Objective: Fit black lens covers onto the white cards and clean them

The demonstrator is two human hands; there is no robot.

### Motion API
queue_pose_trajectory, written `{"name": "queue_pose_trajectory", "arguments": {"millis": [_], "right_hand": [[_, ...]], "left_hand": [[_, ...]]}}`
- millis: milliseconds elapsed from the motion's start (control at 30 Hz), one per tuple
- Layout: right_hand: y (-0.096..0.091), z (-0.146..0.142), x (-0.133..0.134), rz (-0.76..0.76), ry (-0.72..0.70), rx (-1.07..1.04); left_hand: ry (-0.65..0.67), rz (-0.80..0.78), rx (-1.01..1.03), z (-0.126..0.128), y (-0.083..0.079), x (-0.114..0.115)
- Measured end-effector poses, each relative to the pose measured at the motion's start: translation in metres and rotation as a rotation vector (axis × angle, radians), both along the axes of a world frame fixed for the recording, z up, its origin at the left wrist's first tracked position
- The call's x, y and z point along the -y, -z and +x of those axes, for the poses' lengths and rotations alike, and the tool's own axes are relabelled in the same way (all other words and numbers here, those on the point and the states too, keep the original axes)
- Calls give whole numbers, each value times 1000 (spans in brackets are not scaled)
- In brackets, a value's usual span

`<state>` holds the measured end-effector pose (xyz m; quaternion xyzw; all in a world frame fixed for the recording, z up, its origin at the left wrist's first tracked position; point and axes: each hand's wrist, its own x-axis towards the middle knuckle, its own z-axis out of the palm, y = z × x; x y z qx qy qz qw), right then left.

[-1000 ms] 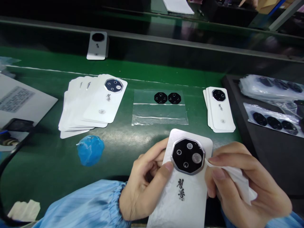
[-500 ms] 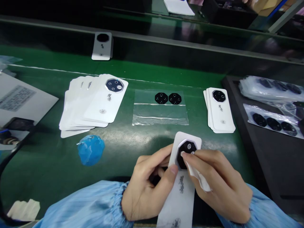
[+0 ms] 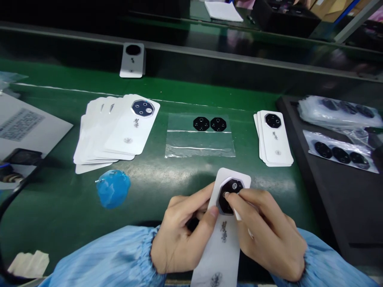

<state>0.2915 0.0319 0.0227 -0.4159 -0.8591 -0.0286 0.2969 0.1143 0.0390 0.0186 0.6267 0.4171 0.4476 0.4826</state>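
A white phone back cover (image 3: 220,247) with a black octagonal camera plate (image 3: 231,187) rests upright near the table's front edge. My left hand (image 3: 182,235) grips its left edge, thumb lying on the cover just below the plate. My right hand (image 3: 266,233) is closed on a small white cloth (image 3: 237,215), and its fingertips press down on the camera plate, hiding most of it.
A fanned pile of white covers (image 3: 110,133) lies at left and a small stack (image 3: 273,137) at right. Between them lies a clear bag with two black plates (image 3: 200,135). Also here: a blue crumpled film (image 3: 113,188), a lone cover (image 3: 132,59) on the far belt, bagged plates (image 3: 339,151) on a black tray.
The held cover has moved down and away from the camera. My right hand has come from the cover's right side onto the camera plate, with the cloth under its fingers.
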Motion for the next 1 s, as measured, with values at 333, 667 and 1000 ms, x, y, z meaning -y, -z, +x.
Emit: {"name": "queue_pose_trajectory", "arguments": {"millis": [333, 667, 1000], "right_hand": [[-15, -3, -8, -190, 35, -258], [-29, -7, -11, -369, 53, -729], [-27, -1, -11, -303, 19, -479]], "left_hand": [[-65, -41, 58, 1, -1, -1], [-24, -249, 231, -1, -4, -4], [-12, -207, 231, 1, -4, 0]]}}
